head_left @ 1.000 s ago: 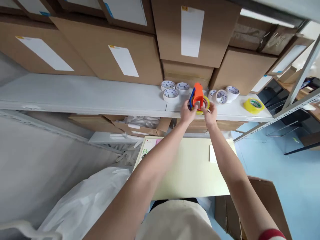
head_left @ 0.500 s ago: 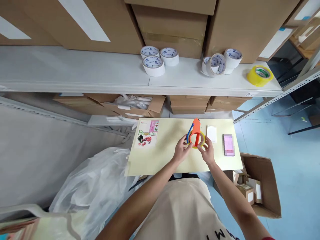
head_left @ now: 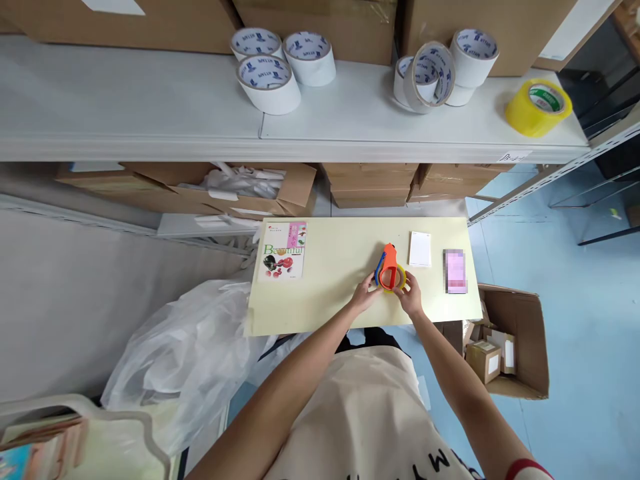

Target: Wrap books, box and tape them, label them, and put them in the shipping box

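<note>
An orange tape dispenser [head_left: 389, 268] with a yellow tape roll in it and a blue part on its left side rests on the pale yellow table [head_left: 340, 293]. My left hand [head_left: 364, 298] grips it from the left and my right hand [head_left: 411, 298] grips it from the right, fingers curled on the roll. A small white pad [head_left: 420, 249] lies just beyond it, and a pink blurred card [head_left: 455, 271] lies to the right.
A printed leaflet [head_left: 283, 250] lies at the table's left. The white shelf [head_left: 150, 113] above carries several white tape rolls [head_left: 270, 77] and a yellow roll [head_left: 537, 107]. An open cardboard box [head_left: 515, 347] stands on the floor at right, a plastic bag [head_left: 185, 353] at left.
Both hands carried the dispenser down from the shelf to the table and now hold it resting there. The camera tilted downward.
</note>
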Demonstrator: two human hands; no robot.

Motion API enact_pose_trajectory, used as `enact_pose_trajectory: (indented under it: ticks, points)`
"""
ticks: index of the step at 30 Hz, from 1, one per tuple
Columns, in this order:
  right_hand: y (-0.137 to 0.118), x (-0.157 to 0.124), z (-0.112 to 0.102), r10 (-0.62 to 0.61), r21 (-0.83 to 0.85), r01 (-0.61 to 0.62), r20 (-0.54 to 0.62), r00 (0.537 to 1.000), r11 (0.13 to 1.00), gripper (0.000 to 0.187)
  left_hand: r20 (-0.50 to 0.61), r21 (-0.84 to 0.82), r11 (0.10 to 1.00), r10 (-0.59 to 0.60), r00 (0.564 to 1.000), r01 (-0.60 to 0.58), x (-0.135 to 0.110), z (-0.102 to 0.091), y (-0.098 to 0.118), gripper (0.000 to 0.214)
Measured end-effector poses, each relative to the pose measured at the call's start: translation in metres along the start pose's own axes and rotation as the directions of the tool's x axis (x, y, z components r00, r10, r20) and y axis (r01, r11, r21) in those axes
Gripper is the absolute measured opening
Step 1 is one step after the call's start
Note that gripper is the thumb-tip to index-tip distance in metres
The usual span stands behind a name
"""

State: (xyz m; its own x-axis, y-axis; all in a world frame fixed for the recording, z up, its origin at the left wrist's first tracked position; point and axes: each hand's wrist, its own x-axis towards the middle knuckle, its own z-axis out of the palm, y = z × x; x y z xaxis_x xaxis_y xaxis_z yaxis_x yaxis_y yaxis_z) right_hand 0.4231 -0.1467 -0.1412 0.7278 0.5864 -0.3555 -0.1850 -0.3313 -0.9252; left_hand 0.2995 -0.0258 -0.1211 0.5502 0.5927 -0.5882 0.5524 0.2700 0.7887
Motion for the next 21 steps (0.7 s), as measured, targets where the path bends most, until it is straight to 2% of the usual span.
enact_pose_trajectory:
  ticks: [5, 10, 14, 16, 18, 21]
  points:
    - [0.003, 0.001, -0.001, 0.006, 0.013, -0.006, 0.031, 1.0, 1.0, 0.069, 0.022, -0.061, 0.997, 0.043, 0.999, -0.042, 0.004, 0.004, -0.013, 0.072]
    - [0.006, 0.003, -0.001, 0.026, -0.022, -0.025, 0.056, 0.998, 0.999, 0.076, 0.036, -0.114, 0.992, 0.064, 0.997, -0.059, 0.007, 0.004, -0.015, 0.073]
    - [0.006, 0.002, -0.003, 0.05, -0.075, -0.045, 0.065, 0.997, 0.996, 0.081, 0.067, -0.139, 0.99, 0.036, 0.997, -0.027, 0.006, 0.005, -0.017, 0.075]
    - [0.001, -0.003, -0.004, 0.045, -0.117, -0.042, 0.028, 0.999, 0.992, 0.082, 0.062, -0.132, 0.991, -0.007, 0.998, 0.016, -0.001, 0.002, -0.021, 0.082]
    - [-0.008, -0.011, -0.004, -0.026, -0.191, 0.02, -0.027, 0.999, 0.981, 0.08, 0.049, -0.118, 0.992, -0.043, 0.998, 0.049, -0.013, -0.007, -0.028, 0.086]
    - [-0.028, -0.02, 0.003, -0.248, -0.317, 0.219, -0.056, 0.967, 0.923, 0.072, 0.005, -0.07, 0.997, -0.029, 1.0, 0.029, -0.045, -0.034, -0.046, 0.084]
